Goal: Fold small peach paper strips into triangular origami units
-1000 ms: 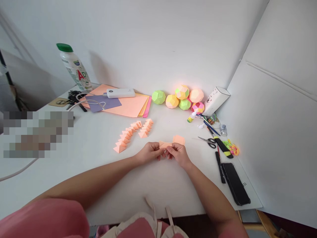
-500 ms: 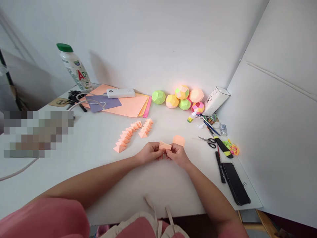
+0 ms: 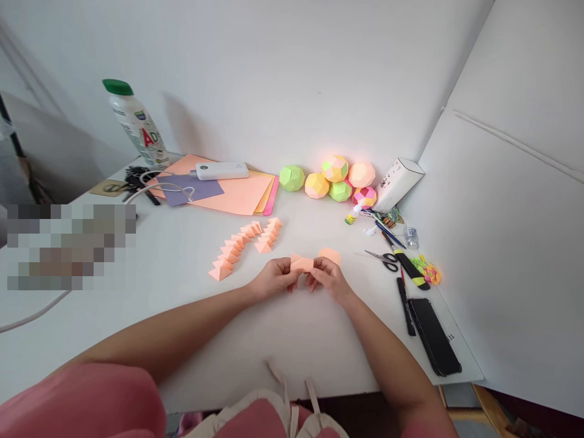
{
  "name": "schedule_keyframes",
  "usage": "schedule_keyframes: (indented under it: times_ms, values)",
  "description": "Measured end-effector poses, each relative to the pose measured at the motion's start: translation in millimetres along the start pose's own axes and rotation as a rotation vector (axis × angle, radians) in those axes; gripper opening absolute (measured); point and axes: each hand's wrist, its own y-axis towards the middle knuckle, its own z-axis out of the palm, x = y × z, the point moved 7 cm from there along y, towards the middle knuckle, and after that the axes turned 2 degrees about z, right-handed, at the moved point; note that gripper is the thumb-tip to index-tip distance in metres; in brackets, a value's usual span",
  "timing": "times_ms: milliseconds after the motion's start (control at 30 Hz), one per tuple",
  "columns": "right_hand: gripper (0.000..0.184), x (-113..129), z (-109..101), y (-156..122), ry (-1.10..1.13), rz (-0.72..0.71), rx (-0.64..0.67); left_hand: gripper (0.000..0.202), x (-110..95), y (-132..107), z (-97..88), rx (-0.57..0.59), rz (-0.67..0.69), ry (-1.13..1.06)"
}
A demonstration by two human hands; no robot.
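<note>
Between my two hands is a small peach piece of folded paper (image 3: pixel 302 263), raised a little over the table. My left hand (image 3: pixel 275 278) pinches its left end, thumb in front. My right hand (image 3: pixel 331 278) grips the right end between thumb and fingers. Just behind the right hand lies a stack of peach paper squares (image 3: pixel 330 254), partly covered by that hand. To the left, folded peach paper units stand in a long row (image 3: pixel 232 249) and a shorter row (image 3: pixel 269 235).
Paper balls (image 3: pixel 335 169) sit along the back wall beside a white box (image 3: pixel 398 184). Scissors (image 3: pixel 384 260), a utility knife (image 3: pixel 413 267), a glue bottle (image 3: pixel 353 214) and a phone (image 3: pixel 435 336) lie at right. Paper sheets (image 3: pixel 241 194), a power bank (image 3: pixel 222 171) and a bottle (image 3: pixel 139 128) are back left.
The folded paper has tilted so that more of its face shows. My right hand's fingers have shifted slightly along it; my left hand has barely moved.
</note>
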Motion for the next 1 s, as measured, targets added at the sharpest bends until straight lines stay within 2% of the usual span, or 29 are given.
schedule_keyframes:
  times_ms: [133, 400, 533, 633, 767, 900, 1000]
  values:
    - [0.021, 1.2, 4.8, -2.8, -0.125, 0.003, 0.005, 0.028, 0.1, -0.7, 4.8, 0.053, 0.005, -0.032]
    - [0.014, -1.2, -2.1, -0.9, 0.008, -0.012, -0.070, 0.027, 4.7, 0.6, 1.6, 0.041, 0.014, -0.070]
    - [0.013, -1.2, -6.3, 0.4, 0.049, -0.016, -0.109, 0.026, 0.9, 1.7, -1.4, 0.025, 0.061, -0.176]
    - [0.014, -0.8, -5.1, -0.4, 0.026, -0.002, -0.108, 0.025, -1.6, 3.8, -1.6, 0.013, 0.121, -0.277]
    - [0.011, -0.1, 0.4, -3.0, -0.062, 0.019, -0.066, 0.031, 3.2, 7.5, 0.8, 0.008, 0.120, -0.326]
    - [0.005, 0.5, -1.2, -4.6, -0.069, -0.030, -0.088, 0.030, 7.2, 9.4, -1.7, -0.033, 0.125, -0.306]
    - [0.003, 3.9, -3.5, -6.0, -0.088, -0.130, -0.127, 0.026, 7.0, 9.2, -3.1, -0.036, 0.141, -0.273]
